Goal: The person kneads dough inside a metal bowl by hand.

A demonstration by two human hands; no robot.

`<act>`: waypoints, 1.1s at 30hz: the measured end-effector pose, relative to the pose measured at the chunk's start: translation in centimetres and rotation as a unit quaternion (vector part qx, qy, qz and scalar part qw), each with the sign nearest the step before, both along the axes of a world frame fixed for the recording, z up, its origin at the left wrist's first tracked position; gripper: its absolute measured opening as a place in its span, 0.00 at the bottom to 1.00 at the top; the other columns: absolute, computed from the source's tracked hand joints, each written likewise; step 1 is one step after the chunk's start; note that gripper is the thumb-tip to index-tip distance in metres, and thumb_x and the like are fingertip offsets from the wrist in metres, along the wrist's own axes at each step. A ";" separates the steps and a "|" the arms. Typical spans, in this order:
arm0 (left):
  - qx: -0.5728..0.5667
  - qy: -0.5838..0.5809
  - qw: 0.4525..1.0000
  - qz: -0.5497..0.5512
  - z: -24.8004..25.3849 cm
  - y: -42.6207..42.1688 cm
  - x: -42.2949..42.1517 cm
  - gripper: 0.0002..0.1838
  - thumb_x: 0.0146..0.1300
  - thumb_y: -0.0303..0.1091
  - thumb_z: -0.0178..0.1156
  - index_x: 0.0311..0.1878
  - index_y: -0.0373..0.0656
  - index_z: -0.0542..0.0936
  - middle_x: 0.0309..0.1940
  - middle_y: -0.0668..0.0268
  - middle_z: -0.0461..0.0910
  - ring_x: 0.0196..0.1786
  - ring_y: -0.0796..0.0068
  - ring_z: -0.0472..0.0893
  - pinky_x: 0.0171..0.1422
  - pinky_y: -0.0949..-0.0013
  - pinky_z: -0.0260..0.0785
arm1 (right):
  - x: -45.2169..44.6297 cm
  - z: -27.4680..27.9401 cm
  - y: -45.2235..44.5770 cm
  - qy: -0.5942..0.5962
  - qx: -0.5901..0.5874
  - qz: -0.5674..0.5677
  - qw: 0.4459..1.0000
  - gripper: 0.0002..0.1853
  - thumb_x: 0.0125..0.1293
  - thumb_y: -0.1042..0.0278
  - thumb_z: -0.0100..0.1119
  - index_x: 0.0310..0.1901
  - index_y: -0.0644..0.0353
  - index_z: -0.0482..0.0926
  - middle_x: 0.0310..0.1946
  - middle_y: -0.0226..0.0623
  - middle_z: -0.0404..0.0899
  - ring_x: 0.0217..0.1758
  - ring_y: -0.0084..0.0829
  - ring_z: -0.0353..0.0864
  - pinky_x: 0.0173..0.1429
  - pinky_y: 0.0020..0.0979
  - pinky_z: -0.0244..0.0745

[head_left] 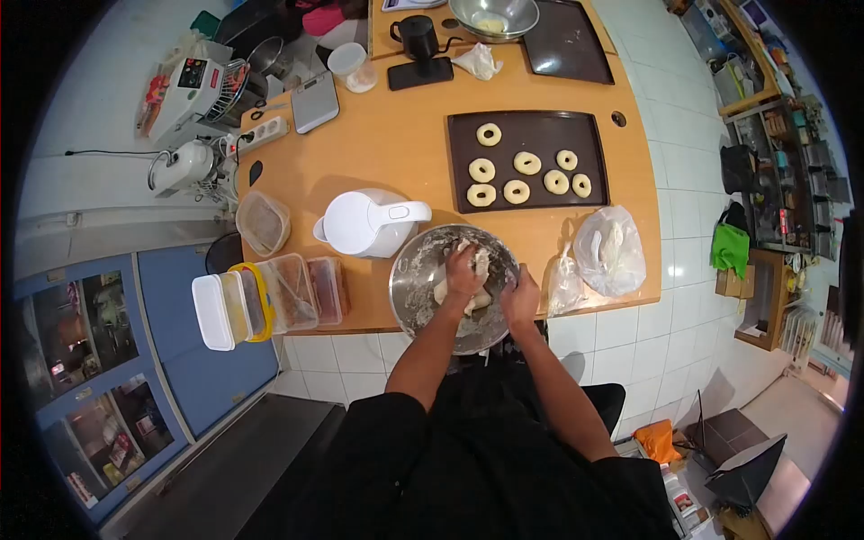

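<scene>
A large metal mixing bowl [413,290] sits at the table's front edge, its inner wall smeared with flour and dough scraps. Inside it, my left hand [463,273] presses into pale, sticky dough [478,301], fingers curled into it and partly coated. My right hand [520,300] grips the bowl's right rim, with the thumb on the inner side. Behind the bowl, a dark baking tray [566,130] carries several ring-shaped pieces of dough [527,163]. A white pitcher-like container with a handle [363,223] stands just left of the bowl.
Right of the bowl lie a plastic bag [610,251] and a smaller bag [565,286]. Clear food containers [293,292] line the left front edge. Farther back are a kitchen scale [315,103], a black kettle [417,38], another metal bowl [513,24] and a second tray [567,40].
</scene>
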State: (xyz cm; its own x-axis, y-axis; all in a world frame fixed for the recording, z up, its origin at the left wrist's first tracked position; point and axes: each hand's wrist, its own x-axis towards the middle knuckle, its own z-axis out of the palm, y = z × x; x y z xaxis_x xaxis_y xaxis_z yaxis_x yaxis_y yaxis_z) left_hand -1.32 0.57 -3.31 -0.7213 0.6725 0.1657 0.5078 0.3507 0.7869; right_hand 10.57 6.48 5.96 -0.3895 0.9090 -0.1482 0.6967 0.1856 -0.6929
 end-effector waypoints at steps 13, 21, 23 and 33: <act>-0.325 -0.039 0.944 0.037 7.1 -8.0 3.3 0.30 0.51 0.30 0.66 0.60 0.35 0.72 0.59 0.45 0.70 0.60 0.43 0.71 0.63 0.51 0.65 | 0.4 -1.2 -0.8 0.023 -0.001 0.001 1.000 0.12 0.58 0.79 0.56 0.45 0.64 0.74 0.34 0.56 0.80 0.40 0.56 0.80 0.42 0.44 0.74; -0.273 -0.124 0.954 0.022 3.7 -9.1 1.3 0.25 0.47 0.24 0.66 0.52 0.33 0.76 0.49 0.43 0.77 0.56 0.45 0.76 0.60 0.54 0.69 | 1.3 -3.0 0.3 0.195 -0.089 -0.035 0.976 0.20 0.62 0.76 0.58 0.56 0.65 0.70 0.44 0.49 0.81 0.49 0.40 0.81 0.54 0.36 0.74; -0.228 -0.127 0.965 -0.011 3.9 -9.8 0.7 0.24 0.47 0.24 0.66 0.51 0.33 0.77 0.45 0.45 0.80 0.53 0.47 0.78 0.58 0.55 0.70 | 2.0 -4.3 -0.5 0.268 -0.130 -0.069 0.952 0.21 0.65 0.74 0.58 0.59 0.66 0.68 0.48 0.46 0.80 0.54 0.34 0.78 0.57 0.35 0.72; -0.184 -0.067 0.978 -0.065 1.4 -10.4 0.9 0.29 0.45 0.26 0.68 0.55 0.37 0.77 0.48 0.46 0.80 0.52 0.47 0.79 0.56 0.56 0.72 | 3.9 -5.0 -4.5 0.297 -0.164 -0.094 0.936 0.23 0.64 0.80 0.49 0.62 0.68 0.69 0.51 0.51 0.79 0.57 0.40 0.77 0.62 0.35 0.67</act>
